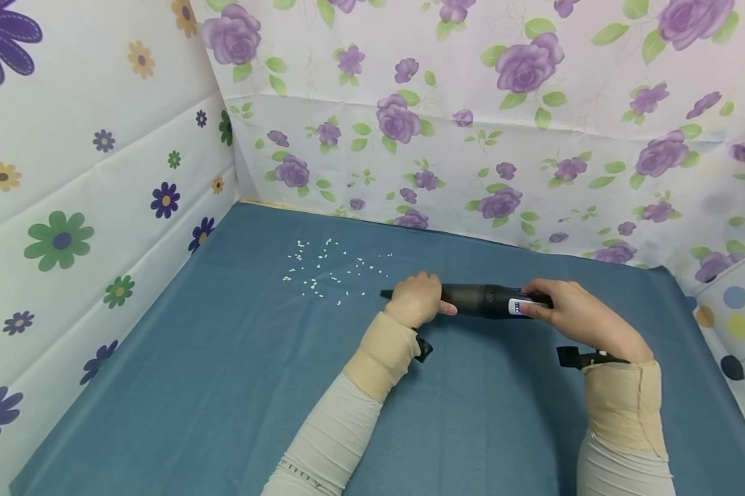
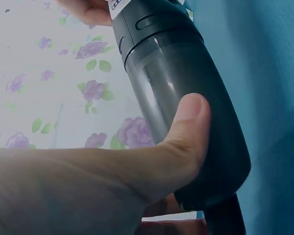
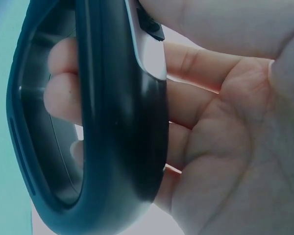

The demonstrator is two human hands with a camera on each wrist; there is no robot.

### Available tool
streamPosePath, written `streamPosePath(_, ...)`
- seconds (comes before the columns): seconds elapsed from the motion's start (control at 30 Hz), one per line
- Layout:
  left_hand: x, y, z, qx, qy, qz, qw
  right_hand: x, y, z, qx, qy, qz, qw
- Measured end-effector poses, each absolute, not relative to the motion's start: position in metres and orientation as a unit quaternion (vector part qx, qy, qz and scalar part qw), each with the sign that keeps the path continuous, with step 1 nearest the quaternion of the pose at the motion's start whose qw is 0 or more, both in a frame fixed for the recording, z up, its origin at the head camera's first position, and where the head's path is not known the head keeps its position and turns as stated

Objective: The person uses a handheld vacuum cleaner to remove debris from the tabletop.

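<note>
A black handheld vacuum cleaner (image 1: 471, 299) lies level over the blue cloth, its narrow nozzle tip (image 1: 386, 293) pointing left. My left hand (image 1: 415, 300) grips its front end, and the left wrist view shows the thumb (image 2: 191, 117) along the smoky dust cup (image 2: 161, 83). At the rear my right hand (image 1: 570, 310) holds the handle; in the right wrist view the fingers (image 3: 63, 98) pass through the handle loop (image 3: 122, 122). Small white scraps (image 1: 316, 282) are scattered on the cloth, just left of the nozzle.
Blue cloth (image 1: 223, 386) covers the table. A floral sheet (image 1: 360, 124) hangs along the back, a flower-printed sheet (image 1: 99, 207) along the left, and a dotted one (image 1: 735, 324) at the right edge. Both wrists wear straps with black mounts.
</note>
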State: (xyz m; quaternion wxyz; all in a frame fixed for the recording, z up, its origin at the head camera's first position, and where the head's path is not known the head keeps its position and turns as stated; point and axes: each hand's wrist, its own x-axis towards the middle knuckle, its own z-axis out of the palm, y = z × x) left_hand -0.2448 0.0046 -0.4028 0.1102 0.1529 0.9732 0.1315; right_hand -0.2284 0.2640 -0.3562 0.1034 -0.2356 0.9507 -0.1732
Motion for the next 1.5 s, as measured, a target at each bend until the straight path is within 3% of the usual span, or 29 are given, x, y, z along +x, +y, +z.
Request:
streamPosePath(0.4,-0.258,0.004,-0.419,0.160,0.973,0.152,0.073,-0.229,0.261,-0.357,-0.219,0.953,-0.180,0.105)
streamPosePath(1.5,-0.269,-0.015,-0.420,0.151,0.966,0.188,0.093,-0.228,0.240,-0.360,-0.214,0.957,-0.177,0.082)
